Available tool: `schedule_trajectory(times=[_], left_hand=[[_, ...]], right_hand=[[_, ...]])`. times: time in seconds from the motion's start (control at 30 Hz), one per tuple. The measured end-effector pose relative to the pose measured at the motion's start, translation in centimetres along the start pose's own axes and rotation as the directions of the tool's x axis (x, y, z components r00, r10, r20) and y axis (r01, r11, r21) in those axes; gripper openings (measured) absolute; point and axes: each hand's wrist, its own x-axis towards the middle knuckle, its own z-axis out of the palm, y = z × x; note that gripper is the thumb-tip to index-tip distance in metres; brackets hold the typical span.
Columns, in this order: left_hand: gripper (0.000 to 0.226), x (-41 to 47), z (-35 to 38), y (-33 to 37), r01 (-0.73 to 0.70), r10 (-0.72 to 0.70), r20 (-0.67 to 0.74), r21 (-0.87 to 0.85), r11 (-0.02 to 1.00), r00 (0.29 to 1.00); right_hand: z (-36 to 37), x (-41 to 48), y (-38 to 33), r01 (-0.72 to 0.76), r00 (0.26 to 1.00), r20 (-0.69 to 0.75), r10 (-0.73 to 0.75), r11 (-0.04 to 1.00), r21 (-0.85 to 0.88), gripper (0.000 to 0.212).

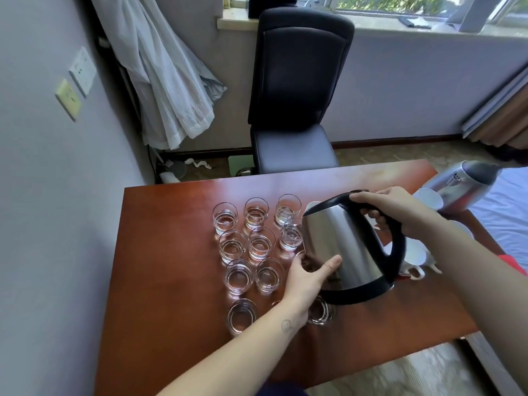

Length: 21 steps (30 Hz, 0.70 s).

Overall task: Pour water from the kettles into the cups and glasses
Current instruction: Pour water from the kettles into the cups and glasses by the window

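Right hand [400, 207]: fingers [377, 216] wrapped round black handle [397, 244] of steel kettle [343, 247].
Left hand [305, 277]: fingers spread wide, thumb [331, 262] laid straight against kettle's lower steel side, pressing, not gripping.
Kettle: held off tabletop [171, 252], tilted, spout toward glasses [261, 242].
Glasses: rows on tabletop, left of and beneath kettle; several holding water.
Second kettle [460, 187]: far right, just beside white cups [428, 197].
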Motion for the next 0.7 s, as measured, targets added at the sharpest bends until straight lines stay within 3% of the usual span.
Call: schedule_trajectory(times=[0.2,0.37,0.63,0.7], left_hand=[[0.094,-2.3,-0.4,-0.8,0.016,-0.015,-0.049,0.022,1.0,0.999],[0.112,-4.3,-0.7,-1.9,-0.004,0.009,-0.067,0.068,0.998,0.998],[0.061,-6.9,-2.3,-3.7,0.024,-0.021,-0.072,0.036,0.999,0.997],[0.062,-7.4,-2.4,-4.1,0.018,-0.017,-0.065,0.021,1.0,0.998]], right_hand=[[0.7,-2.4,0.1,-0.009,0.999,0.05,0.009,1.0,0.008,0.033],[1.5,-4.5,0.5,-0.005,0.997,0.075,0.004,1.0,0.014,0.03],[2.9,-5.9,1.5,0.022,0.994,0.105,-0.018,0.999,-0.046,0.036],[3.3,-6.1,1.5,0.031,0.993,0.119,-0.02,0.996,-0.086,0.037]])
